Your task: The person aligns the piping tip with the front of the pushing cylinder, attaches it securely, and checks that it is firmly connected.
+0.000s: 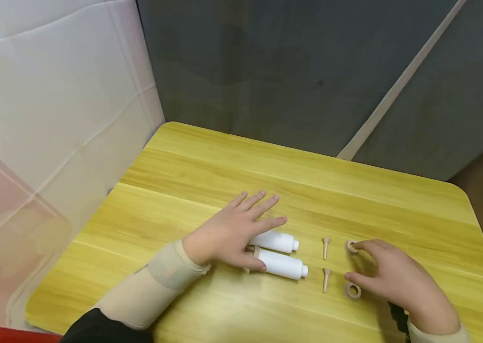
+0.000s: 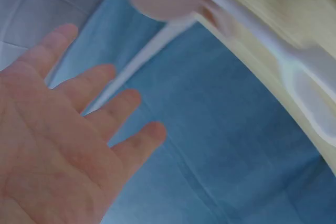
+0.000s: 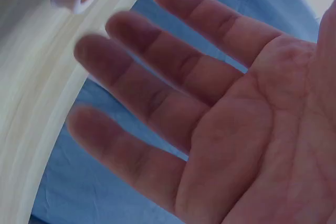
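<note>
My left hand [image 1: 235, 233] hangs over two white bottle-shaped cylinders, its fingers spread and holding nothing. The far cylinder [image 1: 279, 241] and the near cylinder [image 1: 282, 265] lie side by side, each with a narrow neck pointing right; their left ends are partly hidden under the hand. To their right lie two small beige tee-shaped pegs, a far peg [image 1: 326, 247] and a near peg [image 1: 326, 278]. My right hand [image 1: 400, 271] is at two beige rings: its index fingertip overlaps the far ring [image 1: 347, 247], and the thumb is just above the near ring [image 1: 347, 288]. Its palm is bare in the right wrist view.
All of these lie on a yellow wood-grain table [image 1: 181, 166] with rounded corners. A dark grey curtain [image 1: 246, 71] hangs behind the far edge, and a pale cloth wall [image 1: 53, 95] stands along the left side.
</note>
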Motion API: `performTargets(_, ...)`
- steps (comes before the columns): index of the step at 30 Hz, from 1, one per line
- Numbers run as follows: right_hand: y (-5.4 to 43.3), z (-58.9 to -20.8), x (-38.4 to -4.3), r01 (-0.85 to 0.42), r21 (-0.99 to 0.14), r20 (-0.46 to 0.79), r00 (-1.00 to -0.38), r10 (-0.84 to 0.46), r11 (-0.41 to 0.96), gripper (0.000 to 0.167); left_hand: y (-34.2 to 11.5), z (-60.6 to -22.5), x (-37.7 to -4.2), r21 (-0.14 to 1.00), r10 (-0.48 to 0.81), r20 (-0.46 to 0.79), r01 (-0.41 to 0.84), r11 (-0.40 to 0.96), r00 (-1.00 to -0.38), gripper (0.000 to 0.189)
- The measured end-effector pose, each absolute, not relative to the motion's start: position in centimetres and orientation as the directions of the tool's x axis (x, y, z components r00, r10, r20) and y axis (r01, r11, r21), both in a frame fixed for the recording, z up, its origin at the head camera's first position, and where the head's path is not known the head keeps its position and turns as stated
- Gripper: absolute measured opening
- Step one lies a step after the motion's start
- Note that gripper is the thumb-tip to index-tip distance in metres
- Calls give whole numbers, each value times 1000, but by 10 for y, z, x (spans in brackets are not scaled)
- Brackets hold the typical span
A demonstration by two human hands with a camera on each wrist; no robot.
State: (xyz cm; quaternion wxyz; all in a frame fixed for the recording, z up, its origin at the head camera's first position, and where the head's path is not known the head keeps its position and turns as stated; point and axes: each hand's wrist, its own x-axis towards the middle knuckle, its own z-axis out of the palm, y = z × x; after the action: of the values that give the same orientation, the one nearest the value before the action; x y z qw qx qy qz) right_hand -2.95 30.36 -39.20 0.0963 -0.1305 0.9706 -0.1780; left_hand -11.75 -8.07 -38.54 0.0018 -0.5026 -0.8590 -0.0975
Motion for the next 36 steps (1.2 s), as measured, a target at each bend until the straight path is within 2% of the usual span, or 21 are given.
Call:
performTargets(6,293,-396,-35,-193,-417,-246,-917,-315,888,52,-62,-380,-108,101,880,65,880,464,-471,96)
performTargets(16,285,-414,-41,-315,-462,-225,-862,-453,829,33,-18,-372,-93,80,917,37,915,394,-398,95)
performTargets(19,285,-417,-41,-318,-470,-229,-857,-462,823,34,-5,-374,-88,76,920,2,918,390,-391,91)
performTargets(26,287,-417,-39,-237,-467,-306,-860,-408,852,46,27,-379,-79,13,912,-89,915,404,-402,79)
performTargets(31,288,-416,-38,-203,-478,-331,-860,-389,855,50,47,-387,-72,-26,915,-128,923,383,-383,71)
performTargets(36,291,-415,-36,-199,-486,-345,-852,-395,851,50,59,-396,-70,-17,925,-132,934,357,-356,47)
